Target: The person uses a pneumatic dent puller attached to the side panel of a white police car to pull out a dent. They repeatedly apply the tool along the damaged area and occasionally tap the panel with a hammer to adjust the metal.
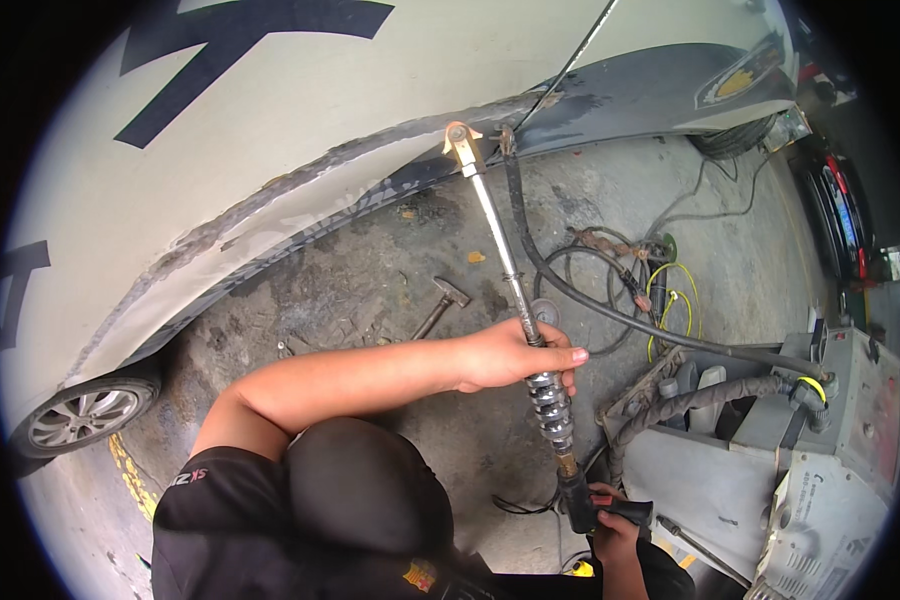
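A long slide-hammer dent puller (497,225) slants across the middle, with a chrome shaft, a ribbed chrome section and a copper-coloured forked tip. Around the shaft, just above the ribbed part, my left hand (510,355) is closed, its thumb pointing right. Lower down, my right hand (615,525) grips the tool's black pistol handle, which has a red part at the fingers. The forked tip lies over the lower edge of a pale car body panel (300,110); whether it touches cannot be told. Scraped grey patches run along that panel.
A hammer (440,306) lies on the stained concrete floor. One thick black cable (610,305) runs from the panel's edge to a grey machine (850,450) at right. Coiled cables and a yellow-green wire (685,290) lie behind. The car's wheel (85,418) stands at far left.
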A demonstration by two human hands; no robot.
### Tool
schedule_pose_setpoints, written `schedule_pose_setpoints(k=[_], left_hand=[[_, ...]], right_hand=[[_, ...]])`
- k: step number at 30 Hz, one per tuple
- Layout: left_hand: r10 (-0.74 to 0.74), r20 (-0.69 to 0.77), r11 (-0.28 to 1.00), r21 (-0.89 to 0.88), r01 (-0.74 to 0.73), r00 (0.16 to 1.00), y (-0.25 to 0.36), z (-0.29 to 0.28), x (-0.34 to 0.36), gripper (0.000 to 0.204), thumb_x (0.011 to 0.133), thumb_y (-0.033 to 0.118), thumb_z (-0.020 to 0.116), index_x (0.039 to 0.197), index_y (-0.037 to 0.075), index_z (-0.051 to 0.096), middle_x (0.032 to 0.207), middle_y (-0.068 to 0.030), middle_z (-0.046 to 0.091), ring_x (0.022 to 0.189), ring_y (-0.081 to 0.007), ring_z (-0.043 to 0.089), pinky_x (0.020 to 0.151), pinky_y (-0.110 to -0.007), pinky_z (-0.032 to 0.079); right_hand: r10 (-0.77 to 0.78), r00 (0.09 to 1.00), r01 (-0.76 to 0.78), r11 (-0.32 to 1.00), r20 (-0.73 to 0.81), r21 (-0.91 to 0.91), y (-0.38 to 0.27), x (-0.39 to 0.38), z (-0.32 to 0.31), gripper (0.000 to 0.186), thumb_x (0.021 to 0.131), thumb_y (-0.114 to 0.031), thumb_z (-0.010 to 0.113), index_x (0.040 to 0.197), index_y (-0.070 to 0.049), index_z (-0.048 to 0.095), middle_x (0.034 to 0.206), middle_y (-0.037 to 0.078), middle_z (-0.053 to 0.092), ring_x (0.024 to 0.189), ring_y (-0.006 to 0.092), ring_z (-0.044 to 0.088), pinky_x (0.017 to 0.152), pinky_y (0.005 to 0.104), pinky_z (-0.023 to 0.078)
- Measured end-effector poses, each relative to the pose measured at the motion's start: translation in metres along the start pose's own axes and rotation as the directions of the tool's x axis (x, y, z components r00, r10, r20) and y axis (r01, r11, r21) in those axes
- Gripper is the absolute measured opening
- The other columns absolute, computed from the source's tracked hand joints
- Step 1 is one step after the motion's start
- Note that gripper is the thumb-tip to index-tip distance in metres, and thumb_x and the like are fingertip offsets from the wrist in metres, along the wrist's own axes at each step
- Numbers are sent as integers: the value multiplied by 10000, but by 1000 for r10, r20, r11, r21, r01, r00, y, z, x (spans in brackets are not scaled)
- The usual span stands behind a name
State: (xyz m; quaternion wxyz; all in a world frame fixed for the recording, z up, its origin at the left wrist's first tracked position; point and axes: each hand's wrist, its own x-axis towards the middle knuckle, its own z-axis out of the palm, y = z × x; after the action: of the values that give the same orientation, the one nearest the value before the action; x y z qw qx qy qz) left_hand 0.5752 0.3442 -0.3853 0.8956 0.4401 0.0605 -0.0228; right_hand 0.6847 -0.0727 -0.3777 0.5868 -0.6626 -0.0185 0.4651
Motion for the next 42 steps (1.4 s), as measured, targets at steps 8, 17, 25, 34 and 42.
schedule_pose_setpoints(k=[8,17,25,34,42], left_hand=[[-17,-11,1000,17,18,1000,0,-1,3,372,1086,380,686,992,24,737,962,-55,742,1025,-210,758,936,-363,572],[-20,-17,1000,11,20,1000,1,0,3,375,1082,383,691,979,26,737,961,-54,742,1016,-207,759,929,-365,575],[25,-1,999,-27,-25,1000,-1,3,4,382,1084,376,687,941,24,725,951,-51,724,997,-214,760,916,-372,577],[36,-85,998,-48,-40,996,-5,7,4,417,1069,404,705,861,44,715,853,-61,747,868,-175,748,829,-355,572],[26,-324,906,-393,-160,946,16,0,11,496,990,444,757,695,97,560,669,-78,610,647,-256,682,725,-415,567]], right_hand=[[2,1000,-2,1000,-13,-9,-1,-2,1,713,724,-213,755,1349,98,605,1204,185,731,1140,284,700,1085,388,490],[-17,999,19,999,48,-41,-8,-3,8,625,756,-146,749,1338,20,598,1316,200,679,1243,287,649,1113,411,471],[-56,973,6,976,224,219,-27,-15,23,540,725,103,752,1181,-104,548,1580,340,492,1436,392,546,1234,485,374],[-1,972,-34,989,233,146,-22,-15,16,568,712,128,732,1199,-111,564,1618,304,479,1502,375,485,1261,483,332],[-14,970,-20,990,243,137,-20,-14,20,545,738,105,735,1220,-104,591,1613,281,498,1501,356,485,1253,456,328]])
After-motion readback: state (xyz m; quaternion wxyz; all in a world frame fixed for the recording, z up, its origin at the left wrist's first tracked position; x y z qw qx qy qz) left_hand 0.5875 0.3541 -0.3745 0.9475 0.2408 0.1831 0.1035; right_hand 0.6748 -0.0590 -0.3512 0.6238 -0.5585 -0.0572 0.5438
